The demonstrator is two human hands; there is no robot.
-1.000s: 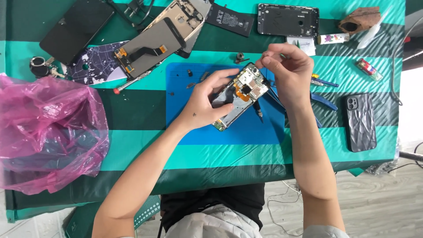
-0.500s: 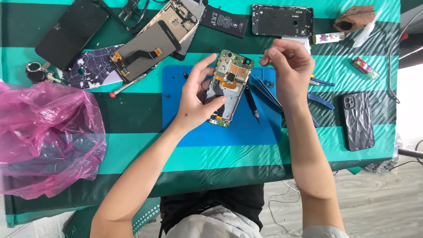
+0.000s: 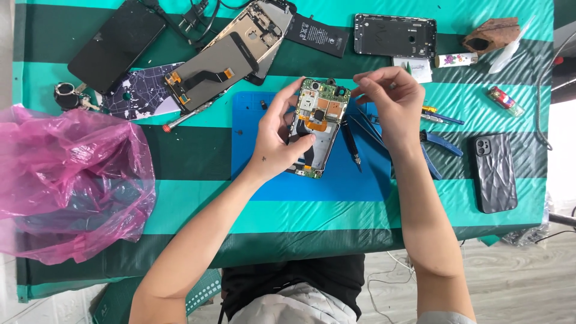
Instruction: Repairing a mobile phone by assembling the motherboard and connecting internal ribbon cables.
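Nearest the camera, past the person's dark lap, a strip of pale wood-look floor (image 3: 510, 276) shows beside the counter's (image 3: 198, 210) front edge. That counter wears a cloth striped in teal and dark green. At its near left lies a crumpled pink plastic bag (image 3: 66, 180). Farther in, at the centre, a blue work mat (image 3: 336, 180) sits on the stripes. Over the mat the left hand (image 3: 276, 138) holds an opened phone (image 3: 318, 126) upright in the air, circuit board facing up, fingers wrapped around its left edge and thumb across its lower part: the grip is clamped on the phone. The right hand (image 3: 390, 102) hovers at the phone's top right corner with thumb and forefinger pinched together; whether something tiny sits between them cannot be told. A dark screwdriver (image 3: 350, 141) lies on the mat just right of the phone, with blue-handled pliers (image 3: 441, 150) beyond the mat's right edge and a black phone case (image 3: 494, 172) further right. Toward the far edge rest a detached screen (image 3: 210, 75) with an orange flex cable, a black phone (image 3: 117, 45), a flat black battery (image 3: 318, 35) and a dark rear housing (image 3: 394, 35).
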